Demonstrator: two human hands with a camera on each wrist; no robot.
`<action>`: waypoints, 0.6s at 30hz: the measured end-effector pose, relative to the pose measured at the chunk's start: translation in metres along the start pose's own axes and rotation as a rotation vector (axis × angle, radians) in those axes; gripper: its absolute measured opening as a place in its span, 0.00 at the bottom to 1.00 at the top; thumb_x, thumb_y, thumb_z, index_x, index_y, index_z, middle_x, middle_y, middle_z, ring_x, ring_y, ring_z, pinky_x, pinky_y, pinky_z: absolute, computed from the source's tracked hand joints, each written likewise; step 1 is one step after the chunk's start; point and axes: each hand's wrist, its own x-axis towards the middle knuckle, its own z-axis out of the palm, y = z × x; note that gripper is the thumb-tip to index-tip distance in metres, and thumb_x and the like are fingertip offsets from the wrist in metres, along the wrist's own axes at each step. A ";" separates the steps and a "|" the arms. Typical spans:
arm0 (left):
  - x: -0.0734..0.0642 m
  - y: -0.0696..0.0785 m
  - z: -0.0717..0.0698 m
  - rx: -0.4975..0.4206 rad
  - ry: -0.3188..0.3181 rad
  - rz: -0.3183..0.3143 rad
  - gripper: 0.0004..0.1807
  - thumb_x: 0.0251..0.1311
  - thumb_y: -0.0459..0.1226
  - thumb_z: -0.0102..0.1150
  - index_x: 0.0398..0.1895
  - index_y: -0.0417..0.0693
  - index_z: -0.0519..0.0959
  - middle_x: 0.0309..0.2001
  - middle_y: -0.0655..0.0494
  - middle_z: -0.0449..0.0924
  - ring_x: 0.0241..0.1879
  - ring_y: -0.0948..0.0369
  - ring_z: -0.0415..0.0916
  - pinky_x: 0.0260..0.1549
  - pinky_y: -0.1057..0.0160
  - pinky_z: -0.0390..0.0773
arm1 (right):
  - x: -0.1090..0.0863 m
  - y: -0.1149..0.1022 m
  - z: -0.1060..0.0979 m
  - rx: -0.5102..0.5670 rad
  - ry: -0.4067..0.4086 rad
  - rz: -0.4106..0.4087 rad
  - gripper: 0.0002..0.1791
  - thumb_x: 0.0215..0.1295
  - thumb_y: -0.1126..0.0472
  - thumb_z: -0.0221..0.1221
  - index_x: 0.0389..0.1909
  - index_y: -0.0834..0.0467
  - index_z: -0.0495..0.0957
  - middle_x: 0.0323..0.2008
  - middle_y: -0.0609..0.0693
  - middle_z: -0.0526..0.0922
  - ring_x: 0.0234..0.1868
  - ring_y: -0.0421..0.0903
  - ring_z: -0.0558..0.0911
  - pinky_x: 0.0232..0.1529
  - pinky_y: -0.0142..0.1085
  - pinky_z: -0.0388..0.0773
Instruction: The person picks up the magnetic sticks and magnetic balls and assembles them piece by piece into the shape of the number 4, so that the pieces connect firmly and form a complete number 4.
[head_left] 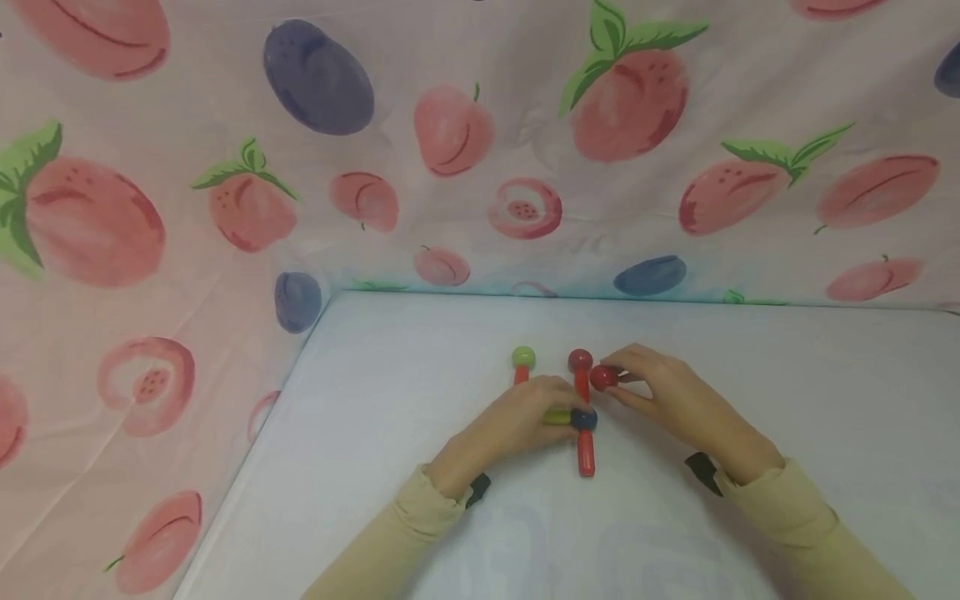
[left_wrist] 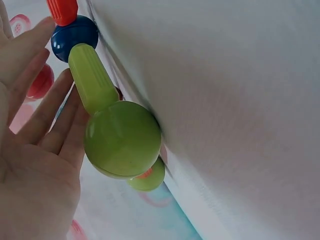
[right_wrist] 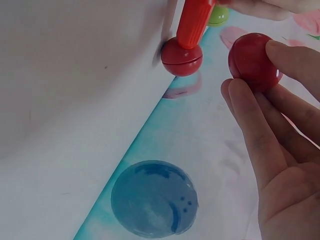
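Note:
My left hand point(head_left: 517, 417) holds a joined toy of sticks and balls by its blue ball point(head_left: 583, 419), fingertips on one side and thumb on the other. From that ball run a lime green stick point(head_left: 557, 417), a lower red stick point(head_left: 586, 454) and an upper red stick point(head_left: 582, 385) topped by a red ball point(head_left: 580, 360). A large green ball point(left_wrist: 122, 140) at the lime stick's other end is hidden under my left hand in the head view. Between thumb and fingertips, my right hand point(head_left: 667, 392) pinches a loose red ball point(right_wrist: 255, 61), close beside the topped red stick.
A smaller-looking green ball point(head_left: 523, 358) on a red stick pokes out beyond my left hand. Everything lies on a white table point(head_left: 390, 350). Fruit-printed cloth point(head_left: 517, 142) rises behind the table's far edge and along the left.

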 end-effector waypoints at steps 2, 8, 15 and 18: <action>0.001 -0.001 0.001 0.008 -0.011 0.011 0.18 0.60 0.42 0.69 0.54 0.57 0.83 0.54 0.65 0.81 0.56 0.68 0.72 0.59 0.73 0.71 | -0.003 -0.001 -0.001 -0.006 0.006 -0.019 0.20 0.55 0.67 0.72 0.50 0.57 0.81 0.46 0.48 0.84 0.45 0.48 0.86 0.47 0.45 0.83; 0.001 -0.002 0.003 0.043 -0.018 0.073 0.18 0.59 0.41 0.70 0.53 0.56 0.84 0.57 0.62 0.79 0.59 0.66 0.71 0.62 0.74 0.67 | -0.010 -0.003 -0.001 -0.003 0.023 -0.076 0.19 0.54 0.68 0.71 0.48 0.58 0.81 0.44 0.47 0.83 0.44 0.46 0.86 0.46 0.43 0.84; 0.003 -0.002 0.004 0.090 -0.027 0.138 0.17 0.58 0.40 0.71 0.51 0.55 0.85 0.60 0.60 0.76 0.63 0.65 0.70 0.64 0.75 0.65 | -0.018 -0.005 0.000 -0.004 0.028 -0.102 0.19 0.53 0.68 0.72 0.47 0.57 0.81 0.43 0.44 0.83 0.43 0.44 0.86 0.44 0.41 0.84; 0.004 -0.001 0.004 0.101 -0.041 0.132 0.17 0.58 0.41 0.71 0.51 0.56 0.85 0.63 0.60 0.75 0.65 0.65 0.69 0.66 0.74 0.63 | -0.023 -0.006 0.000 -0.005 0.014 -0.089 0.19 0.54 0.68 0.72 0.47 0.56 0.81 0.43 0.44 0.83 0.43 0.44 0.86 0.44 0.41 0.84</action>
